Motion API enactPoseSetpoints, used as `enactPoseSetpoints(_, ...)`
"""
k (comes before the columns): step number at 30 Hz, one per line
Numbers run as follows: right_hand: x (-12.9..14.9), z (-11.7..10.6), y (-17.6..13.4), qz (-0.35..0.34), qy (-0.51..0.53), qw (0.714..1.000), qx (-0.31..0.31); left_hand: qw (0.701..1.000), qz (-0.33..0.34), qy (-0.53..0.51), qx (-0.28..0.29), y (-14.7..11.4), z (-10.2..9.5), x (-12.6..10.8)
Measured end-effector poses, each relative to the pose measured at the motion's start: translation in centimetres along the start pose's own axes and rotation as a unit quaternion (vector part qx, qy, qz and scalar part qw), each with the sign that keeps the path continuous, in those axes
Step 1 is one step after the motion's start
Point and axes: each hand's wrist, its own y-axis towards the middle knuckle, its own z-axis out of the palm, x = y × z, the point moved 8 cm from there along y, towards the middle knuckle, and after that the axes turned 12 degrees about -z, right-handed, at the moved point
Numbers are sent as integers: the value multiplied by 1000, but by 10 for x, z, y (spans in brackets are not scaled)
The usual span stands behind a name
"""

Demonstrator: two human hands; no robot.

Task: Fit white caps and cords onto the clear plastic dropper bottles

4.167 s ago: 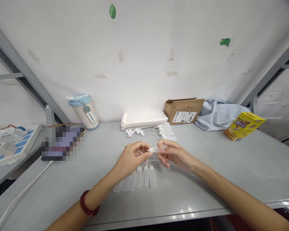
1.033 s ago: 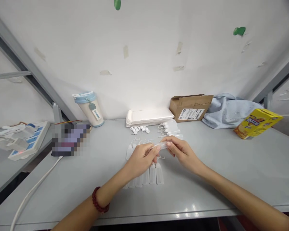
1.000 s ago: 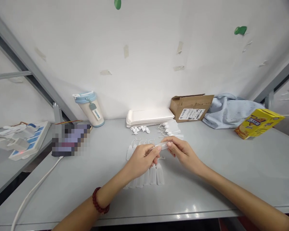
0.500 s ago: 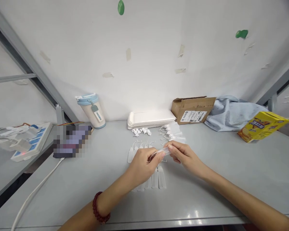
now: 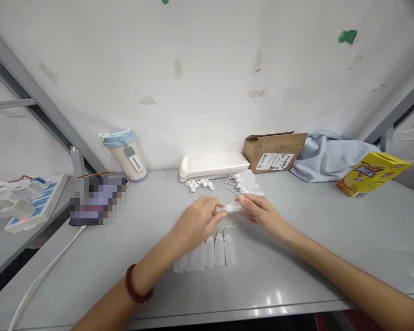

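Note:
A small translucent plastic bottle (image 5: 235,207) lies nearly level between my hands above the table. My right hand (image 5: 260,212) is closed on its wide end, thumb on top. My left hand (image 5: 198,223), slightly blurred, has thumb and index finger closed about the narrow white tip at the bottle's left end. Below them a row of similar bottles (image 5: 220,252) lies side by side, thin white tails pointing away from me. My left hand partly covers another row behind. More bottles (image 5: 246,180) with white tails are bunched beyond my right hand.
Small white caps (image 5: 200,185) lie before a stack of white trays (image 5: 215,165). Behind stand a cardboard box (image 5: 274,151), a pale blue cloth (image 5: 327,156) and a yellow snack box (image 5: 370,174). On the left are a tumbler (image 5: 127,156), a phone (image 5: 98,200) and a power strip (image 5: 43,207).
My left hand has drawn a little to the left toward the bottle's tip, so more of the bottle shows. My right hand keeps its hold. The whole view has shifted slightly.

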Motion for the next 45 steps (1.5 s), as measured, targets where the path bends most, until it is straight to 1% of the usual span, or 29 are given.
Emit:
enactPoseSetpoints(1,1,-9,2,-14,-11,999,-32,1000,-11,-6,-24,4,-10,9)
enactPoseSetpoints(3,5,-32,5,-40,-51,993,-101,995,-57,-4,-79,12,-31,35)
enactPoseSetpoints(5,11,-53,8,-65,-105,982,-143,990,-90,11,-109,19,-43,60)
enactPoseSetpoints(7,14,-69,10,-71,-148,973,-161,990,-99,27,-101,24,-42,80)
enactPoseSetpoints(10,16,-84,12,-72,-201,962,-171,994,-87,37,-54,32,-27,96)
enactPoseSetpoints(12,17,-88,13,-72,-238,954,-170,996,-68,48,-33,36,-17,97)
enactPoseSetpoints(15,15,-89,15,-69,-297,939,-159,997,-57,54,-21,42,-11,96)
enactPoseSetpoints(21,8,-89,22,-90,-380,914,-108,998,-47,41,-19,48,-12,94)
enactPoseSetpoints(27,-3,-89,24,-78,-402,912,-38,998,-46,32,-22,46,-12,96)
enactPoseSetpoints(30,-8,-86,24,-78,-428,900,-4,997,-60,29,-25,45,-12,98)
enactPoseSetpoints(32,-8,-84,24,-91,-445,891,12,996,-77,26,-25,45,-11,100)
enactPoseSetpoints(38,-4,-84,25,-130,-507,852,21,991,-125,40,-30,43,-12,106)
enactPoseSetpoints(42,-6,-83,24,-133,-533,835,30,989,-132,49,-32,41,-13,105)
enactPoseSetpoints(45,-8,-79,22,-122,-569,812,46,985,-160,55,-30,39,-15,108)
